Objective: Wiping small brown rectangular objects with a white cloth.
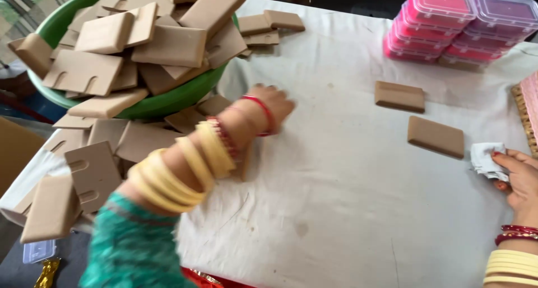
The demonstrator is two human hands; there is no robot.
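Two hands in view: left hand mid-table, right hand at the right edge.
Blur: left hand and forearm are smeared; fingers cannot be told apart, so whether it is open or closed I cannot tell.
Left hand position: just off the rim of the green basin, above the white cloth; any contact with a board is not readable.
Right hand: partly cut by the frame edge, fingers pinched on a small white rag.
Right wrist: bangles visible, forearm runs out of frame at the bottom.
Basin: heaped with tan slotted boards; its left side is cut off, far rim hidden under the heap.
Spill: more boards lie on the cloth below and left of the basin, some overhanging the table edge.
Loose pads: two tan pads lie flat between the hands, upper pad and lower pad.
Pad vs hands: lower pad is just beside the rag and right hand, not touching; both are well apart from the left hand.
Back right: stacked pink lidded boxes, top cut off.
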